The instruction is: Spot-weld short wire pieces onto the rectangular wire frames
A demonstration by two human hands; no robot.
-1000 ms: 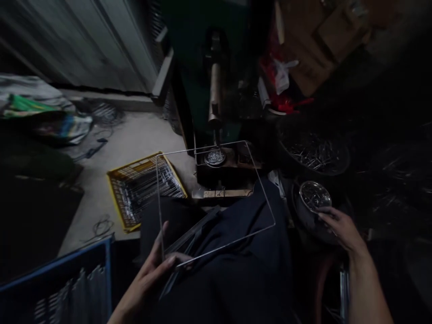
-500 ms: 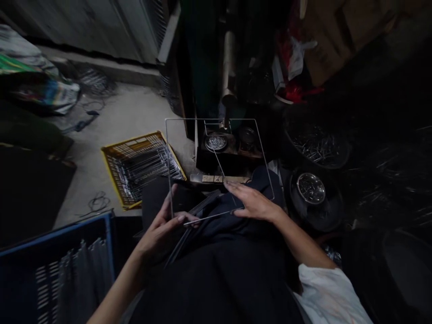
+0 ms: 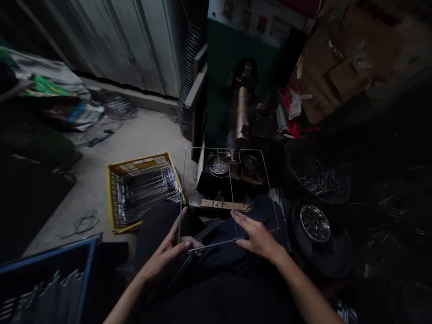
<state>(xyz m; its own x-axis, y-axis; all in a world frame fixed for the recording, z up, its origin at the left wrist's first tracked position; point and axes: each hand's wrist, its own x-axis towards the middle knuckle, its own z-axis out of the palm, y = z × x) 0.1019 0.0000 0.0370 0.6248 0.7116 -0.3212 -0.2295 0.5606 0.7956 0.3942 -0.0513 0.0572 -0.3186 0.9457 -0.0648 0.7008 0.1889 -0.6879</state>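
Observation:
A thin rectangular steel wire frame (image 3: 222, 149) with an inner cross wire is held up in front of me over my dark-clothed lap (image 3: 216, 306). My left hand (image 3: 164, 256) grips its lower left corner between thumb and fingers. My right hand (image 3: 257, 238) lies across the lower wire, fingers spread around it. Through the frame I see the base of a green welding machine (image 3: 229, 67), with a brass-coloured ram (image 3: 242, 114) above a round dish of small metal pieces (image 3: 218, 166).
A yellow crate of wire frames (image 3: 114, 198) lies on the concrete floor at left, and a blue crate (image 3: 50, 265) sits at lower left. Black tubs of metal pieces (image 3: 317, 180) and a steel bowl (image 3: 315, 223) stand at right. Cardboard and a corrugated wall border the space.
My right hand has left the steel bowl and come onto the frame's lower wire. The frame stays in my left hand, and the whole view has shifted as my head moved.

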